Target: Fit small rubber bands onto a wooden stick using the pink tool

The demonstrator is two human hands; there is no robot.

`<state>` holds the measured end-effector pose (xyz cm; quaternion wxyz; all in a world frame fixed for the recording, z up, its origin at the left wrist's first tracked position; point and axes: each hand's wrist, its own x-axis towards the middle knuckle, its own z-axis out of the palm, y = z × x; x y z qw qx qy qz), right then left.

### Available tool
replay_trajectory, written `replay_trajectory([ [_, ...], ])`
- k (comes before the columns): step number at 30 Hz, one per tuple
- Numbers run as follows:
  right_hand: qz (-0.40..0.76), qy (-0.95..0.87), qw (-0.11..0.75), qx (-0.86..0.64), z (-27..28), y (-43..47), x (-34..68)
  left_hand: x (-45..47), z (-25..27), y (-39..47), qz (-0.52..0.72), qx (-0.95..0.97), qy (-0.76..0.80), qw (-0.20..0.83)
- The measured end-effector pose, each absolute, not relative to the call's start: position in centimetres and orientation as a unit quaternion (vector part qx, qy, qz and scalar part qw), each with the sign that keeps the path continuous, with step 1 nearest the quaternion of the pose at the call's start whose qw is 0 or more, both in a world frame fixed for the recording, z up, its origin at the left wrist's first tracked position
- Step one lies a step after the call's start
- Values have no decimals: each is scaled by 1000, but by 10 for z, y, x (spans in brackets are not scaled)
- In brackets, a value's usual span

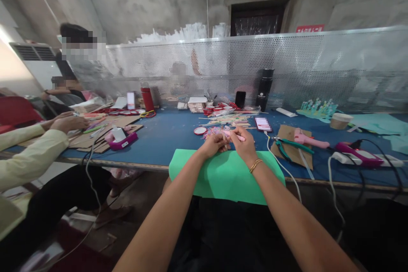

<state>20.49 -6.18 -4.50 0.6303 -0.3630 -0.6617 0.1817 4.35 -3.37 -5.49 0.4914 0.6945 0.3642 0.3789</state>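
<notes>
A pink stick (242, 139) is held above the near edge of the worktop (172, 129), gripped between the closed fingers of the right hand (246, 141), probably pinched this way for fine control. Its long axis runs left to right, slightly slanted, with the far end pointed left toward the left hand (213, 145). The left fingers are curled near that end; whether anything is gripped by them cannot be told. A green sheet (229, 174) is draped over the near edge and lap, perhaps as protection. Small colourful bits (217, 130) are heaped just beyond the hands, seemingly for easy reach.
</notes>
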Motion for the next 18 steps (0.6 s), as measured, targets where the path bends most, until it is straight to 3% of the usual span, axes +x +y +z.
replay_trajectory([
  [18, 176, -653, 633, -378, -46, -61, 205, 43, -57, -33, 379, 689, 371, 493],
])
